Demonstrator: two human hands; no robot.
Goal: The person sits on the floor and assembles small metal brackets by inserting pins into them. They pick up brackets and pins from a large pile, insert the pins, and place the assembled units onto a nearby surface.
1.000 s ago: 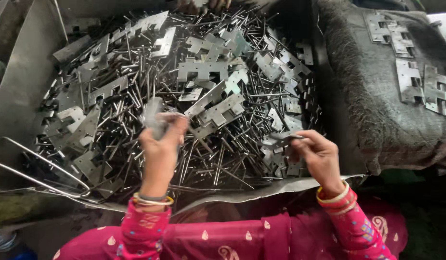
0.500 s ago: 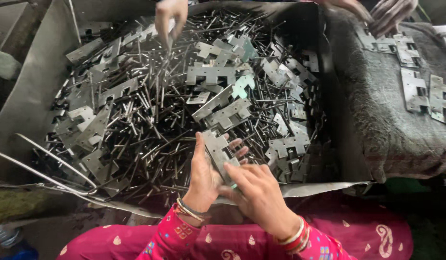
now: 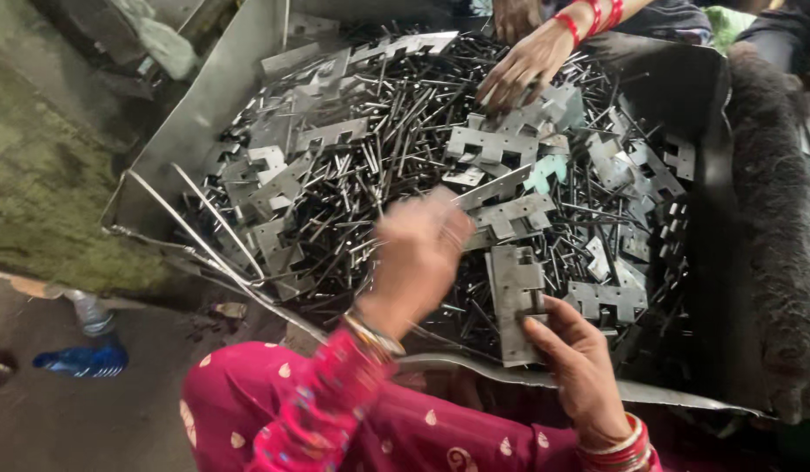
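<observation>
Your right hand pinches the notched metal plate upright, long axis pointing away from you; your blurred left hand hovers just left of the plate, grip unreadable.

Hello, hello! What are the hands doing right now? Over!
Right hand grips a flat notched metal plate. Left hand blurred above the pile of metal pins, grip unclear. Another person's hand reaches in at the tray's far side.

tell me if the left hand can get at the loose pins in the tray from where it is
Probably yes. The left hand is blurred but hangs right over the pile of metal pins, nothing between them. The right hand holds a notched metal plate off to the side, clear of that path.
</observation>
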